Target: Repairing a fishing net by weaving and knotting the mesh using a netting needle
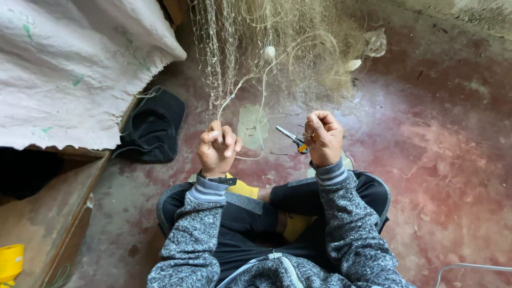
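While the left hand (217,148) is fisted around a pale thin cord (250,101), the right hand (324,137) is closed on small scissors with orange handles (294,140), blades pointing left. Both sit just below a tangled beige fishing net (256,42) hanging over the worn red concrete floor (442,160). Black cap (152,128) lies left of the hands, against a white woven sack (69,69). Yellow plastic funnel (10,262) sits at the bottom-left corner.
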